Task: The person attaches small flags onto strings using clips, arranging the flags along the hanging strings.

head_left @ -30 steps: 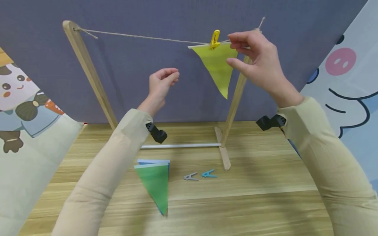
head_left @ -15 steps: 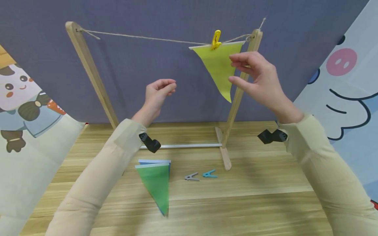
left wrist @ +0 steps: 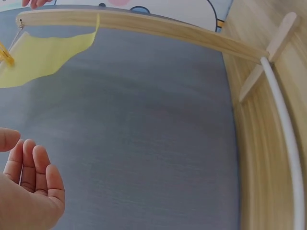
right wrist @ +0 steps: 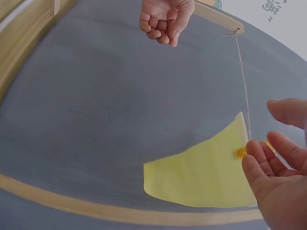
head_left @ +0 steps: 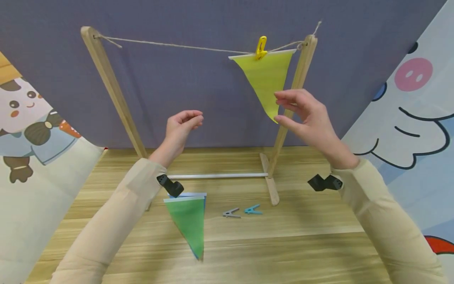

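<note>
The right hand's fingers [head_left: 285,95] are curving gently, the thumb standing apart from them and nothing lying between. The right hand [head_left: 307,120] is hovering near the yellow pennant [head_left: 267,77]; in the head view its fingertips are overlapping the lower edge, while the left wrist view is showing them apart from it. The left hand [head_left: 178,131] is hanging in the air left of the pennant, fingers loosely curling with the thumb close to them, holding nothing. The pennant is hanging from a string [head_left: 177,45], a yellow clip [head_left: 261,49] gripping its white top edge, its tip pointing down and curling slightly. The string is stretching between two wooden posts, the right post [head_left: 302,69] standing just beside the pennant and the left post [head_left: 113,86] well apart. Below, a white rod [head_left: 220,175] is running between the posts near the table [head_left: 283,248]. In front of it, a green pennant [head_left: 188,223] is lying partly over a blue pennant [head_left: 205,202], and to their right a gray clip [head_left: 231,213] and a light-blue clip [head_left: 253,210] are resting near each other. A gray-blue backdrop [head_left: 177,83] is rising behind everything.
</note>
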### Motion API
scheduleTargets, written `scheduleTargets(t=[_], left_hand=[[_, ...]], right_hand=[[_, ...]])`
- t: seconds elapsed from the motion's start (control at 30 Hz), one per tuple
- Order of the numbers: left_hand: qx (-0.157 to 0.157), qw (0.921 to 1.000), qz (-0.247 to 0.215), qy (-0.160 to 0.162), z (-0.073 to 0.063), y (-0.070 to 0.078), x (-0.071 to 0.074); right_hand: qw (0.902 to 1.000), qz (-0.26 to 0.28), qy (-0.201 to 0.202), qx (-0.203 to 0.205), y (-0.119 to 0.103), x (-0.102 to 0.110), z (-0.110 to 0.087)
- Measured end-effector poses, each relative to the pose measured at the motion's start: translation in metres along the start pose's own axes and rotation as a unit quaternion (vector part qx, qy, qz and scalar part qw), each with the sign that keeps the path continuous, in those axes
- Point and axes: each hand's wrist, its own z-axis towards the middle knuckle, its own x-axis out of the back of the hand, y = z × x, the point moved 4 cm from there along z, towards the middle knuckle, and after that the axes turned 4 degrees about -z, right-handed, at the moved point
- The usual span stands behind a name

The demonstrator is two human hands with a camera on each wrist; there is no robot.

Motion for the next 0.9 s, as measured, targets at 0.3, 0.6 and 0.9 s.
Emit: scheduleTargets(t=[0.3, 0.6, 0.9], left_hand=[[0.023, 0.9987, 0.044, -0.013, -0.016, -0.02, 0.018], [0.066, 0.9968, 0.045, -0.004, -0.029, -0.041, 0.035], [0.088, 0.9949, 0.049, 0.007, -0.04, -0.059, 0.05]], right_hand=[[0.9993, 0.035, -0.01, 0.0, 0.009, -0.017, -0.024], [0.994, 0.11, 0.001, -0.005, 0.015, -0.039, -0.054], [0.9887, 0.147, 0.007, -0.027, 0.023, -0.059, -0.077]])
